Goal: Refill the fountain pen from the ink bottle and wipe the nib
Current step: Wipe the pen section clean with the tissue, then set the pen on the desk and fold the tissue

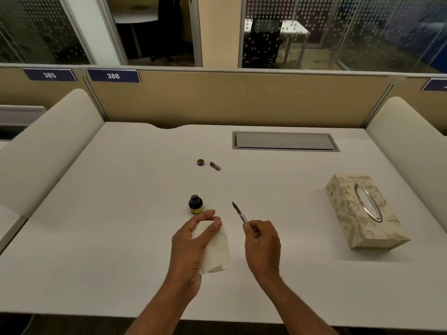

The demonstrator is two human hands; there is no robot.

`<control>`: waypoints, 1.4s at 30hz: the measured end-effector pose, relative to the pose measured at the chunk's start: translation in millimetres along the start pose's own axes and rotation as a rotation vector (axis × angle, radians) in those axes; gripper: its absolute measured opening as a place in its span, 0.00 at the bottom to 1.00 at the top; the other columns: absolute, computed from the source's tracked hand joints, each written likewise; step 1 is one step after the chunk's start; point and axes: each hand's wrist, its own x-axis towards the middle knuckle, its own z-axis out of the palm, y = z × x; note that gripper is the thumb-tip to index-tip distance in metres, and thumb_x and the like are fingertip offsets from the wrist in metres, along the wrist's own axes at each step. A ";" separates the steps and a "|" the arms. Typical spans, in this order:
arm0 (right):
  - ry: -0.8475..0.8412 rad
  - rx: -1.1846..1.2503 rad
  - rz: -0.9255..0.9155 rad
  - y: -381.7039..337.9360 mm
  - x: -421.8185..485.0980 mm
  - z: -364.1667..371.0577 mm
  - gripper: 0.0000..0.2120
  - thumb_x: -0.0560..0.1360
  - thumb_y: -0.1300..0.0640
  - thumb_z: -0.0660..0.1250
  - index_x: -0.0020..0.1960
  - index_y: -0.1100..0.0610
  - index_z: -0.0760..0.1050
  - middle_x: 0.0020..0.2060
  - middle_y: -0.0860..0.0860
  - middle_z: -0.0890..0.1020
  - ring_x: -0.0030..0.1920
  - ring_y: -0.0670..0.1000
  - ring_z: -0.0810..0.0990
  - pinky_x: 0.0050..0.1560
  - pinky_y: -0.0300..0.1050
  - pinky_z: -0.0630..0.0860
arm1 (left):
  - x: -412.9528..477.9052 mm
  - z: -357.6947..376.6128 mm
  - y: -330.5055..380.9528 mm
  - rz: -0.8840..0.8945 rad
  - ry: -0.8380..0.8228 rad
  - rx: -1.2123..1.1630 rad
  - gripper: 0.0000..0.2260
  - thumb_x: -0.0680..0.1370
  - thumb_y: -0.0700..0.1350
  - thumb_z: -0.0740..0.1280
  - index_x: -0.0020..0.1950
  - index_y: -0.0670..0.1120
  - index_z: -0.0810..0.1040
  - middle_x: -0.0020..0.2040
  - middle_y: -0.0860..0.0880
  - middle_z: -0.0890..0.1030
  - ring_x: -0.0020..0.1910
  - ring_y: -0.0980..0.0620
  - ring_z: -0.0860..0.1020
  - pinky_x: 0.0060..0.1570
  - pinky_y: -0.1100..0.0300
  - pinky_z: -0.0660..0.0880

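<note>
A small dark ink bottle (195, 204) with a yellow label stands uncapped on the white desk, just beyond my left hand. My left hand (193, 240) grips a folded white tissue (219, 250) between thumb and fingers. My right hand (262, 243) holds the fountain pen (239, 212) by its rear part, nib pointing up and away to the left, a short gap from the tissue. The bottle's cap (200, 162) and a dark pen part (215, 166) lie farther back on the desk.
A patterned tissue box (362, 211) with an oval opening sits at the right. A grey cable hatch (285, 140) is set into the white desk (121, 213) at the back. Beige partition walls and padded side dividers enclose the desk.
</note>
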 end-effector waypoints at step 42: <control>0.053 -0.414 -0.231 104.8 34.7 79.4 0.13 0.75 0.58 0.72 0.58 0.63 0.80 0.59 0.57 0.81 0.63 0.60 0.77 0.65 0.54 0.74 | 77.6 -5.4 -90.4 -0.024 -0.089 0.121 0.17 0.81 0.41 0.67 0.63 0.62 0.76 0.57 0.61 0.84 0.55 0.57 0.81 0.56 0.47 0.81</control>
